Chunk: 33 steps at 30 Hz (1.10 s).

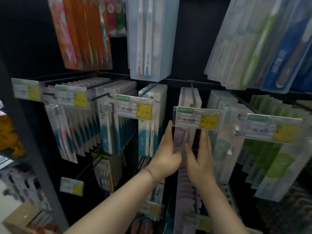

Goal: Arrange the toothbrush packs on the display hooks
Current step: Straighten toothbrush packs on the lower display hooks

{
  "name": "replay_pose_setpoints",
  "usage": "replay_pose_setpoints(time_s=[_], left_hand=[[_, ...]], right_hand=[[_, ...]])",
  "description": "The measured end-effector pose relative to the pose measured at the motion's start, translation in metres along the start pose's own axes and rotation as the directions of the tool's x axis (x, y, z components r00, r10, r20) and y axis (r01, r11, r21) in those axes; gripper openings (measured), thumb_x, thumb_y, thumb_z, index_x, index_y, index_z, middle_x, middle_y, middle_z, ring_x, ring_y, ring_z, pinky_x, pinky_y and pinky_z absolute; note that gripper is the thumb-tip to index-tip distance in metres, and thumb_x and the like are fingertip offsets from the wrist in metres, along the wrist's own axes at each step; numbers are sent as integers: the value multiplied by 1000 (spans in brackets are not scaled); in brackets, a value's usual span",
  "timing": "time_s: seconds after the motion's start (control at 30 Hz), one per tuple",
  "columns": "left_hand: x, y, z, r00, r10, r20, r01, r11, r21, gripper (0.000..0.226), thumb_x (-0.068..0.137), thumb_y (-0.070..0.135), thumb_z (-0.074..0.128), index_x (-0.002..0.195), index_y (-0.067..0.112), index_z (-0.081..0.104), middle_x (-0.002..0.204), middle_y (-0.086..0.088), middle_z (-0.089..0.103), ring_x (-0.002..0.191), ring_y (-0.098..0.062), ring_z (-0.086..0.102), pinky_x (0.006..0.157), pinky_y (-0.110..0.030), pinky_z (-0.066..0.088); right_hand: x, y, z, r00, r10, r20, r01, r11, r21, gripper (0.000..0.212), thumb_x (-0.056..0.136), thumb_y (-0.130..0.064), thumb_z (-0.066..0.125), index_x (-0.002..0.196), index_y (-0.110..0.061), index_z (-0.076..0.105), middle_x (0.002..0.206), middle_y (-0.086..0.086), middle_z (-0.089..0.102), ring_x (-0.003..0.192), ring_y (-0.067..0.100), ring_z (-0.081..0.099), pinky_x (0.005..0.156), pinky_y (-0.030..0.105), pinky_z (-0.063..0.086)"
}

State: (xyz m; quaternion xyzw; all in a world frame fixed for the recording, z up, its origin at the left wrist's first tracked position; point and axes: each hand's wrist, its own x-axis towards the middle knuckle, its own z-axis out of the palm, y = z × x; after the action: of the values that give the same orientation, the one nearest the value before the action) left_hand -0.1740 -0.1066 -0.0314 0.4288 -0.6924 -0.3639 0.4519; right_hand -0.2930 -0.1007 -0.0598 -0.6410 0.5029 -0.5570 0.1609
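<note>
A row of purple toothbrush packs hangs on a black display hook in the middle of the rack, behind a yellow-and-white price tag. My left hand grips the left edge of the front purple pack just below the tag, thumb across its face. My right hand presses against the right side of the same pack, fingers pointing up. The pack's lower part is hidden by both hands.
Teal packs hang just left and pale green packs just right of the purple row. More hooks with price tags fill the rack left, right, above and below. A dark shelf post stands at the left.
</note>
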Motion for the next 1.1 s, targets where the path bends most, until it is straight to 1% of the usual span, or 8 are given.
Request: replay_pose_setpoints(time_s=[0.07, 0.2, 0.33, 0.53, 0.63, 0.73, 0.87, 1.1], left_hand=[[-7, -1, -10, 997, 11, -72, -7, 998, 57, 70, 91, 15, 52, 150, 27, 16, 146, 10, 34, 133, -3, 32, 112, -28, 31], [-18, -3, -36, 970, 73, -230, -36, 987, 158, 46, 92, 13, 56, 132, 26, 39, 122, 8, 47, 107, -5, 50, 78, -7, 40], [-23, -14, -69, 929, 108, -355, -27, 974, 224, 23, 91, 13, 57, 108, 24, 46, 105, 5, 52, 89, -7, 52, 72, -11, 41], [-36, -32, -124, 852, 44, -521, 68, 979, 193, 29, 88, 12, 60, 110, 20, 44, 104, 5, 43, 90, -14, 51, 80, -26, 43], [-37, -46, -153, 827, -12, -562, 108, 985, 137, 42, 87, 11, 61, 123, 13, 41, 118, 0, 39, 111, -19, 46, 101, -36, 41], [-33, -58, -174, 871, -87, -483, 141, 987, 78, 65, 90, 10, 57, 146, 14, 24, 145, -6, 28, 136, -21, 29, 116, -35, 25], [-28, -71, -184, 939, -112, -324, 126, 992, 24, 77, 94, 3, 46, 153, 26, 2, 159, 1, 9, 146, -11, 8, 111, -21, 8], [-25, -86, -191, 981, -129, -148, 120, 991, -62, 84, 96, 6, 45, 149, 40, -11, 160, 7, 5, 143, -4, 9, 121, -39, 17]], right_hand=[[-3, -1, 0, 986, -91, -140, 86, 995, -42, 55, 97, -30, 51, 147, -15, 33, 153, 2, 32, 142, 11, 27, 114, 26, 24], [-5, -6, 12, 930, -231, -285, 225, 973, -54, 32, 89, -20, 50, 117, -8, 56, 114, 2, 55, 108, 11, 53, 93, 24, 44], [-8, -18, 39, 954, -202, -222, 202, 979, -23, 20, 86, -18, 51, 104, -18, 58, 95, -11, 54, 92, 3, 52, 83, 3, 36], [-6, -44, 96, 993, -116, -13, 116, 993, -4, 22, 96, -9, 50, 110, -14, 66, 99, -8, 62, 89, -7, 55, 80, 3, 41], [-3, -63, 134, 991, 40, 128, -53, 993, 104, 37, 99, -9, 47, 135, -16, 53, 130, -10, 53, 120, -3, 48, 102, 12, 36], [-1, -77, 167, 960, 129, 250, -185, 959, 216, 52, 102, -18, 44, 150, -25, 24, 149, -17, 26, 135, -2, 27, 108, 13, 23], [-5, -82, 199, 946, 141, 291, -222, 938, 266, 57, 102, -34, 39, 143, -51, 3, 151, -28, 8, 140, -7, 10, 114, 20, 12], [-6, -83, 220, 960, 151, 237, -206, 951, 232, 57, 101, -44, 37, 136, -63, -4, 148, -34, 5, 143, -5, 10, 119, 29, 13]])
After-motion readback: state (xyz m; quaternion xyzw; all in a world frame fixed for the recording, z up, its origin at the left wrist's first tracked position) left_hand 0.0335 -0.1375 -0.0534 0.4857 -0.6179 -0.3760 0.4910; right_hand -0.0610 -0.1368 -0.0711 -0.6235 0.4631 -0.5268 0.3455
